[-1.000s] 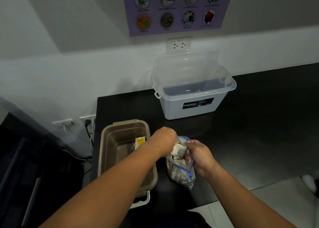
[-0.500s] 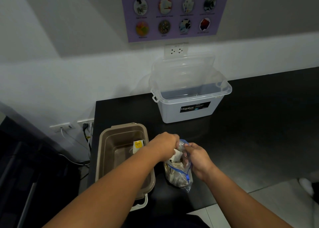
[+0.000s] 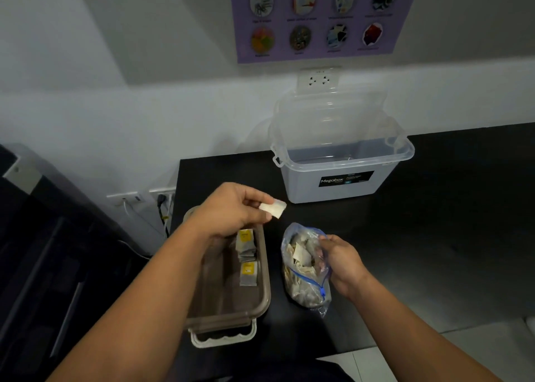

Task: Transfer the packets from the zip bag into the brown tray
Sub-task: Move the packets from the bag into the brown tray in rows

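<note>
L hand [image 3: 231,211] pinches one white packet [image 3: 273,209] btwn thumb and fingertips. The packet sticks out to the right of the hand, in the air by the far right corner of the brown tray [image 3: 223,292], touching nothing else. R hand [image 3: 343,263] grips the right edge of the zip bag [image 3: 304,268] near its mouth, fingers curled on the plastic.

The bag stands on the black counter [image 3: 434,237], just right of the tray w/ a narrow strip of counter btwn them. Its mouth is open, and the blue zip strip [image 3: 307,279] slants across the near side. It bulges w/ loose packets [image 3: 301,255], pale paper ones; count can't be told.

The tray sits at the left end of the counter, long side running near-far, w/ a white handle [image 3: 223,336] at the near end. Inside, along the right wall, lie the far yellow-label packet [image 3: 246,244], maybe a small stack, and the near yellow-label packet [image 3: 249,273]. The L forearm crosses over the tray's left part and hides some of its floor.

Far side: a clear box [image 3: 341,179] w/ a black "Megabox" label, its lid [image 3: 333,115] tipped up against the wall, well apart from tray and bag. Above it are a wall socket [image 3: 318,79] and a purple poster [image 3: 318,17] w/ round pics, text too blurred to read. Low on the wall, left of the counter, are more sockets [image 3: 127,199] w/ cables plugged in.
</note>
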`<state>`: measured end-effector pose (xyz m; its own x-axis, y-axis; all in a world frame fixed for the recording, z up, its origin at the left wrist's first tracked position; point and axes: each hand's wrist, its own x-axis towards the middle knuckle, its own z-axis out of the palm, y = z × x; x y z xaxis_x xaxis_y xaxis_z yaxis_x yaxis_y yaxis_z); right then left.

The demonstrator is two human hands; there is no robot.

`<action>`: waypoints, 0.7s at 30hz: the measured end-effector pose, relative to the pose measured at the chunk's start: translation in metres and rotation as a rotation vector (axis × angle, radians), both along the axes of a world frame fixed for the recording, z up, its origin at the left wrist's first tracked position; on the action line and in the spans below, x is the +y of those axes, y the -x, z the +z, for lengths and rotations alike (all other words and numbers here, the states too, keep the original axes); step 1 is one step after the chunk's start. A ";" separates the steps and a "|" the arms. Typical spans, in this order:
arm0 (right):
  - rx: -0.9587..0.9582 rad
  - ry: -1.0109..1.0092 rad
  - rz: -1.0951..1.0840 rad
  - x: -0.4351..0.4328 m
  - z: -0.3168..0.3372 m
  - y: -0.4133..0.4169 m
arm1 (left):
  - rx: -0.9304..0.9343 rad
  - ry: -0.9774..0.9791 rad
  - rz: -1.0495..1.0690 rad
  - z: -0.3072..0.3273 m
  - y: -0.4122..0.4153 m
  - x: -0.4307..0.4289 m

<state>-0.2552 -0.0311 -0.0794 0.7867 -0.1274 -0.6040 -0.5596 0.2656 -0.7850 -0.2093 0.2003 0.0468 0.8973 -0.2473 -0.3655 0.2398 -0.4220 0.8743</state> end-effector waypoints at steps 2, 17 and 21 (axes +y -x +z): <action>0.002 -0.012 0.000 0.001 -0.001 -0.001 | -0.041 -0.084 -0.025 0.003 0.006 0.013; -0.005 -0.035 0.014 0.004 -0.003 0.003 | 0.219 -0.153 0.118 -0.054 0.020 0.038; -0.003 -0.036 0.016 0.004 -0.002 0.004 | 0.361 -0.049 0.206 -0.061 0.020 0.028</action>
<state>-0.2590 -0.0273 -0.0815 0.7903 -0.0928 -0.6056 -0.5617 0.2850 -0.7767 -0.2291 0.2279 -0.0137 0.7385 -0.0505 -0.6723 0.6107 -0.3726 0.6988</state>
